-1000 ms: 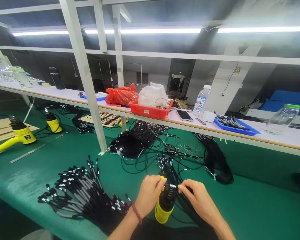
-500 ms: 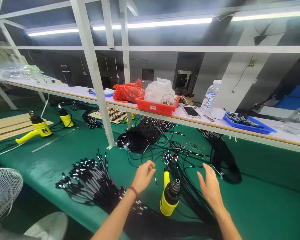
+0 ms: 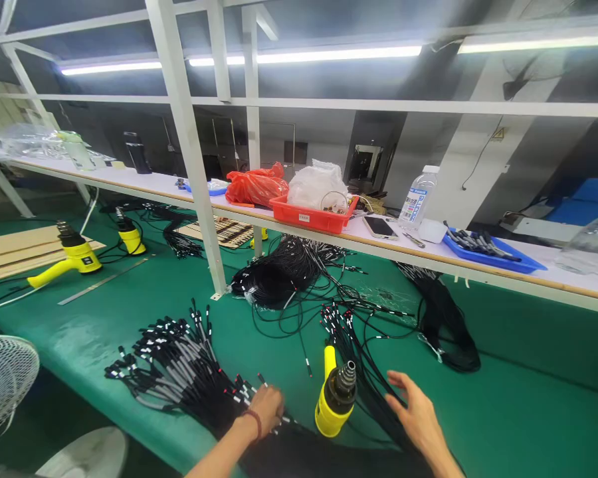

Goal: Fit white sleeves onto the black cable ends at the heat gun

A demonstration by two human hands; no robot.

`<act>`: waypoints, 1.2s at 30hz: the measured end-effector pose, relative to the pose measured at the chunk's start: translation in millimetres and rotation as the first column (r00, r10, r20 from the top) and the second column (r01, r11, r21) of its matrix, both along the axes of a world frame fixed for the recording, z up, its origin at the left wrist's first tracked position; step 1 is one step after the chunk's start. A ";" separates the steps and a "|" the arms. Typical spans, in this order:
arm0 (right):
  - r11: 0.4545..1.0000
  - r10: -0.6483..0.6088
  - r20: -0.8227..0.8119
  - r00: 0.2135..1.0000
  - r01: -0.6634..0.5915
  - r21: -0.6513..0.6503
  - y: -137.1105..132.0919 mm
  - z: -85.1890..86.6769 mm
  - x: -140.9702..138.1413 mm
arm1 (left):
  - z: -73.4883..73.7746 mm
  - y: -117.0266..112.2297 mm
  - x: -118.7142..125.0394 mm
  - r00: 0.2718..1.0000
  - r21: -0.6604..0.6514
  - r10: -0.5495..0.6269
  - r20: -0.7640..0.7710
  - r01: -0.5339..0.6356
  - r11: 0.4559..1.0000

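My left hand rests curled on the near end of a bundle of black cables with white-marked ends; I cannot tell whether it grips one. To its right, a yellow heat gun stands upright on the green mat with its black coiled nozzle up. My right hand is open, fingers apart, beside a spread of loose black cables and right of the heat gun. It holds nothing.
Two more yellow heat guns stand at left beside wooden boards. A white desk fan is at the lower left. Above the mat, a white shelf carries a red tray, a blue tray, a phone and a bottle.
My hands have let go of the cable at the heat gun nozzle and parted. The left hand has moved down-left onto the bundle, and the right has moved outward and lowered beside the loose cables.
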State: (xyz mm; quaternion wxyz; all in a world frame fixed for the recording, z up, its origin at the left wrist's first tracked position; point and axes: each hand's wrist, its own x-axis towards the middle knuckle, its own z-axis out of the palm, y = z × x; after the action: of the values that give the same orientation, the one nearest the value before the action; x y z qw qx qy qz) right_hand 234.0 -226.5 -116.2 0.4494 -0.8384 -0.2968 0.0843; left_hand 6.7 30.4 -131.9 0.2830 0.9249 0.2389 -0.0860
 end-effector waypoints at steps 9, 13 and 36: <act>0.953 0.237 -0.371 0.898 -0.142 0.266 50.4 -70.5 -64.2 | 10.0 11.1 -15.5 0.997 0.075 -0.057 -0.043 0.060 0.995; 0.970 0.153 -0.351 0.924 -0.071 0.233 63.1 -78.9 -82.9 | 17.9 12.5 -31.7 0.997 0.081 -0.072 -0.028 0.074 0.994; 0.907 0.418 -0.240 0.876 -0.416 0.060 15.5 27.0 -107.9 | 160.9 -64.1 -41.6 0.905 0.300 -0.392 0.168 0.332 0.895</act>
State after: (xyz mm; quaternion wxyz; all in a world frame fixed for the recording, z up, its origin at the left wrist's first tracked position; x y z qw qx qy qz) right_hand 126.0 -211.0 -89.2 0.4568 -0.7362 -0.4120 0.2821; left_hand -34.9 -33.7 28.9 0.1612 0.9862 0.0376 -0.0001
